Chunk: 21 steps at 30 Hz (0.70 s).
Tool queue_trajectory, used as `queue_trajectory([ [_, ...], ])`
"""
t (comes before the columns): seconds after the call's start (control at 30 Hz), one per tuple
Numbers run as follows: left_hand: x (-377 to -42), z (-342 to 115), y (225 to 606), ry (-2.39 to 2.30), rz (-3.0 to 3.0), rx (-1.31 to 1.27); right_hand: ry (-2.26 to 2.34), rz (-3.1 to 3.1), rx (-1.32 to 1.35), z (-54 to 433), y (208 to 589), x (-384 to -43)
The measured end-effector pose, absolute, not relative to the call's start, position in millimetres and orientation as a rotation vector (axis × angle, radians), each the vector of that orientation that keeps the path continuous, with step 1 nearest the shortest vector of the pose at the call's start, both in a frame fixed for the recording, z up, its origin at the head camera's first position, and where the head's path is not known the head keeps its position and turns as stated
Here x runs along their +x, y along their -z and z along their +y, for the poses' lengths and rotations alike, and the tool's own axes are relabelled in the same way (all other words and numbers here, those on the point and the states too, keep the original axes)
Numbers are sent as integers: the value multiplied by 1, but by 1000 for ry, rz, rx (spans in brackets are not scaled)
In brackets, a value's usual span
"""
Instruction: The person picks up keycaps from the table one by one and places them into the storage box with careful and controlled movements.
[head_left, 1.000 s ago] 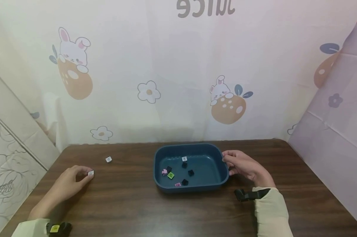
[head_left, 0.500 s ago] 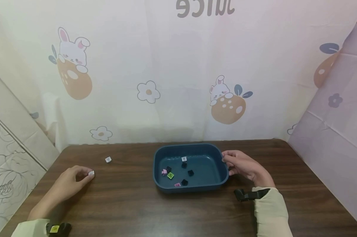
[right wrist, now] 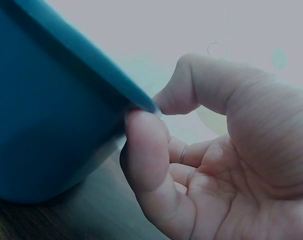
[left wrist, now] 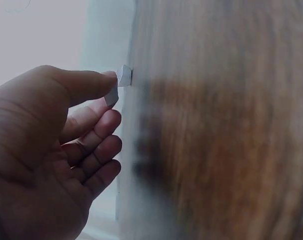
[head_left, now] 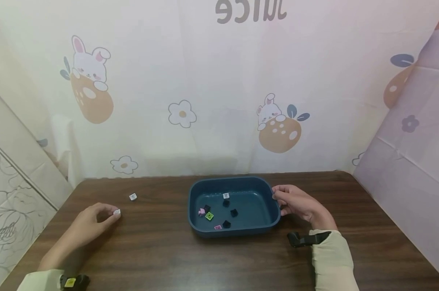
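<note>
My left hand (head_left: pixel 92 224) pinches a small white keycap (head_left: pixel 117 211) between thumb and index finger, low over the brown table at the left. In the left wrist view this keycap (left wrist: pixel 111 96) shows edge-on at the thumb tip, the other fingers loosely curled below. A second white keycap (head_left: pixel 133 197) lies on the table just beyond that hand. With thumb and fingers, my right hand (head_left: pixel 303 206) grips the right rim of a dark blue tray (head_left: pixel 237 232); the right wrist view shows the thumb above the tray rim (right wrist: pixel 116 80) and a finger beneath it.
Inside the tray lie several black keycaps (head_left: pixel 234 212), a white keycap (head_left: pixel 226 196), a green one (head_left: pixel 209 216) and two pink pieces (head_left: pixel 201 211). A printed curtain (head_left: pixel 219 141) hangs behind the table's (head_left: pixel 161 258) far edge.
My left hand has moved slightly to the right, and the pinched keycap has turned so its printed face no longer shows. The right hand stays at the tray rim.
</note>
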State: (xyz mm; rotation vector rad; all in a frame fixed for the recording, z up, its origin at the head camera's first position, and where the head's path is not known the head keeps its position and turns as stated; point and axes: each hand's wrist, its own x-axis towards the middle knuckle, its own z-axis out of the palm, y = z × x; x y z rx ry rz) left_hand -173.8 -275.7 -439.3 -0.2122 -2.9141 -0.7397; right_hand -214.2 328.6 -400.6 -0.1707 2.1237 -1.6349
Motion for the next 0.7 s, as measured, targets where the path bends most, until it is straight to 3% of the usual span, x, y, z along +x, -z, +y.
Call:
queue_trajectory([
  [0.7, -179, -253, 434, 755, -2867, -255, 1650, 2117, -187, 331, 403, -215],
])
